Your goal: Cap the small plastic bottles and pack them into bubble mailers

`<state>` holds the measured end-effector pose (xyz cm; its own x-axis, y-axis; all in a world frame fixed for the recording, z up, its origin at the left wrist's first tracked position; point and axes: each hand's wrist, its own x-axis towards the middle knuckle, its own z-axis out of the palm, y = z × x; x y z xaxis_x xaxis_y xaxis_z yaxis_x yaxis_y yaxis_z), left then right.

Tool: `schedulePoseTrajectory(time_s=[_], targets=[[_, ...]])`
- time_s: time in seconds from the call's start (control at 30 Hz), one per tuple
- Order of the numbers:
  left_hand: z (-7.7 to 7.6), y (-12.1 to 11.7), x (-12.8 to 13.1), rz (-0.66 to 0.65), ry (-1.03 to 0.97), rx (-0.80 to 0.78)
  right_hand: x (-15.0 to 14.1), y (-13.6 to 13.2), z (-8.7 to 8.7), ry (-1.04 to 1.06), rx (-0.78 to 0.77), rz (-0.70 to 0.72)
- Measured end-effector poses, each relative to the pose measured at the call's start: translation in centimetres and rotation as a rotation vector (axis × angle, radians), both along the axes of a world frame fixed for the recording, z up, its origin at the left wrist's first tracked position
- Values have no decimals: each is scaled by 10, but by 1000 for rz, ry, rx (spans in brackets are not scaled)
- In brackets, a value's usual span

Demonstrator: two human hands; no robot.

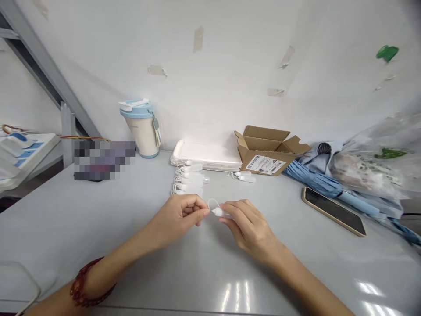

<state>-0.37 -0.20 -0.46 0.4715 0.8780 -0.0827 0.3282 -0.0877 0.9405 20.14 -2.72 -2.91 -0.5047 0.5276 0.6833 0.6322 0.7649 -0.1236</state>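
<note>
My right hand point(253, 224) is closed around a small white bottle point(218, 212) with a pointed tip, held above the grey table and pointing left. A thin white loop point(213, 201) arches from the bottle toward my left hand point(186, 214). That hand's thumb and forefinger are pinched together at the loop's end; what sits between them is too small to make out. Just beyond my left hand lies a column of similar white bottles point(190, 177) with looped strings on their left ends. Two more bottles point(245, 176) lie in front of the cardboard box.
White trays point(210, 154) are stacked against the wall beside an open cardboard box point(268, 153). A cup with a blue lid point(140, 129) stands at back left. To the right are a phone point(333, 211), a folded blue umbrella point(312, 179) and a plastic bag point(371, 166).
</note>
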Motion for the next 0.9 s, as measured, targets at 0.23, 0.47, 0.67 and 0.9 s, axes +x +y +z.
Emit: schedulePoseTrajectory(time_s=[0.23,0.47,0.67,0.9], targets=[[3,2,-4,14,-3,31,2,2,0,0,19,-2],[5,11,-14,91,-20,51,8,9,-3,2,46,-54],[5,25,-25,301,-152,66,24,23,-5,12,18,-154],[-9,50,-32,614,-309,115,53,46,-19,-37,-110,-307]])
